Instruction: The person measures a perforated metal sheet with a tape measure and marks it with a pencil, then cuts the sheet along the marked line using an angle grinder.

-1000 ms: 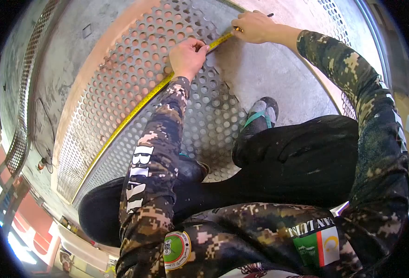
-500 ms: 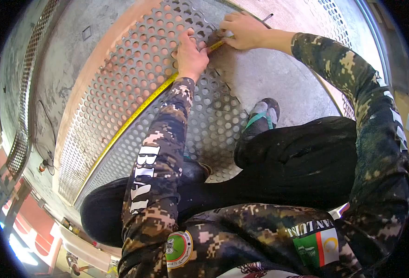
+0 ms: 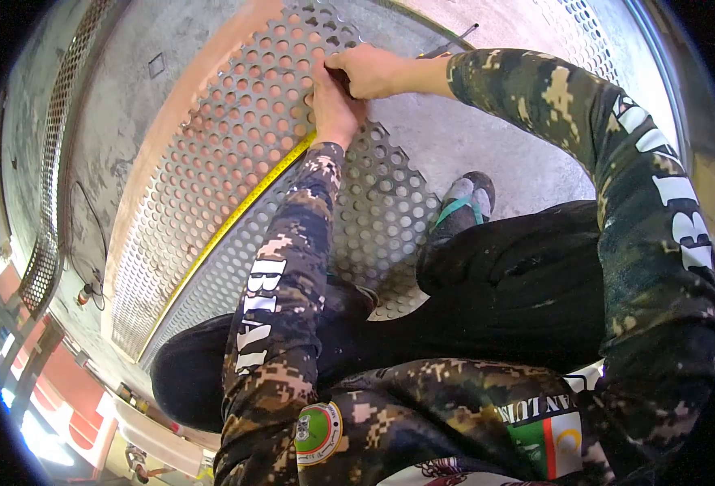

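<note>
A yellow tape measure's blade (image 3: 248, 199) stretches diagonally over the perforated metal sheet (image 3: 236, 130), running up under my left hand (image 3: 338, 112). The fingers of this hand are closed on the blade at the sheet's upper part. My right hand (image 3: 371, 71) is closed too, its fingertips meeting my left thumb and forefinger. Whatever lies between the right fingers is hidden. A second perforated metal part (image 3: 382, 202) lies beneath my left forearm, closer to my body.
My shoe (image 3: 464, 201) rests on the grey floor (image 3: 527, 146) to the right. A thin dark rod (image 3: 469, 32) lies beyond my right wrist. At the left are a curved perforated strip (image 3: 49, 162) and a dark cord (image 3: 90, 211). Another person (image 3: 137, 463) shows at lower left.
My right hand has moved left, up against my left hand. The short stretch of tape blade seen between the hands is now covered. The left hand stays in nearly the same place.
</note>
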A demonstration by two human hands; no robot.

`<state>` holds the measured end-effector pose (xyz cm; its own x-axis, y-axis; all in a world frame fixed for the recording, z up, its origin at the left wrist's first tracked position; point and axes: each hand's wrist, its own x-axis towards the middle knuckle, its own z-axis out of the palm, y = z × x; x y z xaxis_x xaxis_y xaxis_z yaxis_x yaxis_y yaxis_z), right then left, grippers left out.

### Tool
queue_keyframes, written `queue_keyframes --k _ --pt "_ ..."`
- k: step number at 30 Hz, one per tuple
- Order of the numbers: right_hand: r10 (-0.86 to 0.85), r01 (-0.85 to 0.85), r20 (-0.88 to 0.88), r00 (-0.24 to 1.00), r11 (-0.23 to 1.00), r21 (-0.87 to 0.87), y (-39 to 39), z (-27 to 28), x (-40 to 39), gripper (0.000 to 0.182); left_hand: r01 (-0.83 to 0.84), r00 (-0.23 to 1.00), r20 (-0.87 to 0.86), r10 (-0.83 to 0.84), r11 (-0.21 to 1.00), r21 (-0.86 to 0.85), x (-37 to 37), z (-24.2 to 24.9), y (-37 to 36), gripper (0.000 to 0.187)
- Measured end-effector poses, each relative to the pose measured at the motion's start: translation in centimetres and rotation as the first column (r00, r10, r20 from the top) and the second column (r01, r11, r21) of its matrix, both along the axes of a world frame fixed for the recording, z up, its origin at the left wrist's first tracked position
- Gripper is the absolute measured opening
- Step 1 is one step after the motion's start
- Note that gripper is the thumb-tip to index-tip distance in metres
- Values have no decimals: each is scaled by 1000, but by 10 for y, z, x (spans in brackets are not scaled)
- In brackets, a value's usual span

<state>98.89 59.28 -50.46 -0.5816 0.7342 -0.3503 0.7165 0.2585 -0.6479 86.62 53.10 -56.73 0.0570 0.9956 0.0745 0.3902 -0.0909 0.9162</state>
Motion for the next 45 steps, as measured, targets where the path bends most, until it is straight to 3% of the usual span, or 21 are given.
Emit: queue_keyframes --k 2,8,9,10,12,14,15,16,18,24,27,30,33,36,40,42,45 --pt "2 -2 16 1000 1000 -19 -2 1 -3 48 -8 1000 -26 7 1000 -25 1 11 -1 43" --pt "35 -33 -48 998 998 44 4 -5 9 35 -4 959 278 61 980 -200 0 17 -3 80" --pt "44 -42 -123 991 999 15 13 -8 17 34 -69 998 -13 67 988 -139 -3 15 -6 82" --pt "53 -57 -196 979 998 -12 21 -9 26 34 -115 949 -302 91 991 -62 -4 13 -8 83" --pt "41 -53 -183 982 997 -62 30 -8 49 36 -153 945 -301 129 986 -60 -1 23 -9 78" --pt "-34 -27 -198 980 954 -300 32 -5 67 34 -63 953 -301 27 992 -111 -6 20 -8 51" --pt "1 -55 -194 981 962 -269 28 -2 74 27 1 984 -178 -25 991 -134 -7 17 -6 35" --pt "4 -57 -190 982 960 -273 25 -2 77 27 -2 984 -174 -23 990 -138 -7 14 -7 35" --pt "-85 -20 -276 958 934 -357 19 -13 82 21 9 984 -177 -34 990 -141 -5 14 -7 17" --pt "-59 -31 -218 974 920 -390 21 -11 88 18 9 975 -219 -24 998 -65 -2 13 -6 10" --pt "-12 -45 -162 987 937 -345 25 -12 86 16 12 969 -246 -21 999 -36 -1 12 -5 10" --pt "142 -153 -78 987 978 -145 30 -9 87 31 11 971 -239 -15 1000 -17 -2 7 -3 11" --pt "177 -175 14 984 982 -75 28 -3 87 27 -3 967 -255 -2 1000 -20 -2 6 -3 12" --pt "194 -193 -93 977 981 21 22 -11 86 25 -3 956 -295 7 1000 16 0 8 -3 11" --pt "279 -278 -32 960 960 41 16 -7 88 25 -5 966 -257 -13 997 -71 3 20 -3 13" --pt "313 -260 -187 931 930 261 6 -10 90 16 1 950 -312 -14 999 -41 4 21 -3 16" --pt "213 -170 -189 959 961 219 -3 -8 93 17 -1 940 -341 13 999 34 6 18 -6 16"
